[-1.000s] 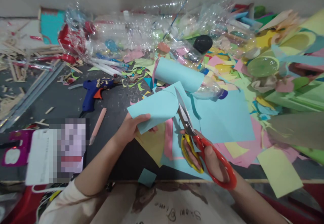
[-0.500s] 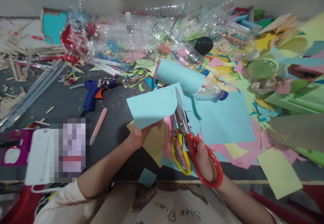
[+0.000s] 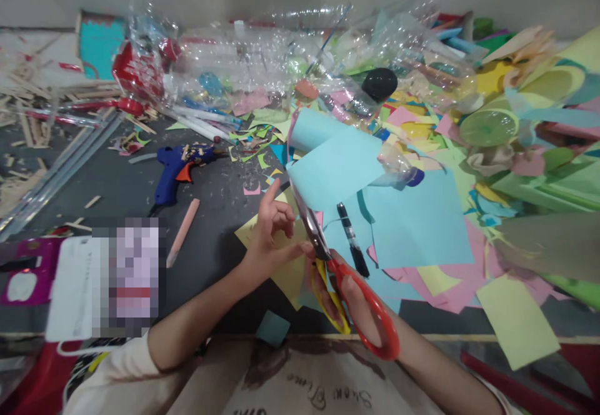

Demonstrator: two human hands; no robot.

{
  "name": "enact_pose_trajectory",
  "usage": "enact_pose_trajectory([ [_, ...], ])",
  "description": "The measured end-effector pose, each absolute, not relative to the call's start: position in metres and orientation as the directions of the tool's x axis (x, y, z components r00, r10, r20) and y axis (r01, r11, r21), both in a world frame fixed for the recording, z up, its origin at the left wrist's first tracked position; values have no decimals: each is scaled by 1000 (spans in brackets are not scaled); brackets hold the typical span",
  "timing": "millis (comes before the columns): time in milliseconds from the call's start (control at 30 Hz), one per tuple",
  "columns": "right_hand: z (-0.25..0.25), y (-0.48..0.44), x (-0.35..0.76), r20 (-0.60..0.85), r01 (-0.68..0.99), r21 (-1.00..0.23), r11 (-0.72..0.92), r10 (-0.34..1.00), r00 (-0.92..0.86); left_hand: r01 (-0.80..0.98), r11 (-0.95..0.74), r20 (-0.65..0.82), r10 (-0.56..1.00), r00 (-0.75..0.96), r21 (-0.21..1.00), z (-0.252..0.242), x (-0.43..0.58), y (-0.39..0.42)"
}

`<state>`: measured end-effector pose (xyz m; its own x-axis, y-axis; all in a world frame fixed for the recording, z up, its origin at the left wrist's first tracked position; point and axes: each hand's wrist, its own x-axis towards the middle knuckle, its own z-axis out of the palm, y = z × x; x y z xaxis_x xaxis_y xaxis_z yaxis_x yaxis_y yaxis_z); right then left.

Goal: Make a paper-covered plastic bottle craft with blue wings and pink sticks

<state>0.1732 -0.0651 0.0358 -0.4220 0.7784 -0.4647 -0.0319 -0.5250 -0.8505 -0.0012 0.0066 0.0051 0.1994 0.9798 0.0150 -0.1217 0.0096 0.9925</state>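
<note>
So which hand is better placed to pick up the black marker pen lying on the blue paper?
Probably the left hand: its fingers are free. The right hand is nearer the black marker pen but is filled by the red-and-yellow-handled scissors.

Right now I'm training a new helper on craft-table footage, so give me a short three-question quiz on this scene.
1. True or false: the right hand holds scissors with one red and one yellow handle loop.
2. What lies on the blue sheets just right of the scissor blades? A) black marker B) ruler C) brush
3. What colour is the paper at the blades, near the left hand?

Key: 1 true. 2 A, the black marker. 3 light blue.
</note>
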Motion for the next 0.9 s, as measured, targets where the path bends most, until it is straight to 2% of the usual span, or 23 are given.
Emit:
enact_pose_trajectory([
  [100, 47, -55, 177, -507, 106, -842, -528, 709, -490, -3, -36, 36, 996, 82, 999, 7, -2, 7],
  [200, 57, -47, 182, -525, 300, -851, -432, 694, -493, 66, -81, 81, 997, 13, 994, 8, -3, 8],
  [300, 64, -46, 184, -512, 438, -838, -326, 748, -422, 40, -50, 50, 999, 17, 998, 9, -1, 8],
  [400, 68, -50, 184, -526, 633, -744, -212, 770, -360, -10, 29, -29, 999, 17, 1000, 9, 2, 7],
  [467, 69, -52, 183, -522, 704, -697, -135, 769, -370, -8, 87, -87, 996, 12, 996, 9, 3, 6],
  [600, 67, -54, 174, -490, 796, -605, 6, 785, -378, 20, 166, -165, 986, -31, 986, 7, 3, 7],
  [700, 63, -55, 165, -494, 837, -547, 1, 807, -324, 3, 192, -191, 979, -71, 981, 9, 2, 10],
  [767, 63, -55, 160, -479, 817, -575, -44, 828, -292, -27, 176, -178, 979, -97, 984, 11, 2, 12],
  [900, 67, -53, 159, -428, 683, -719, -125, 854, -295, -119, 56, -79, 978, -194, 991, 12, 1, 11],
])
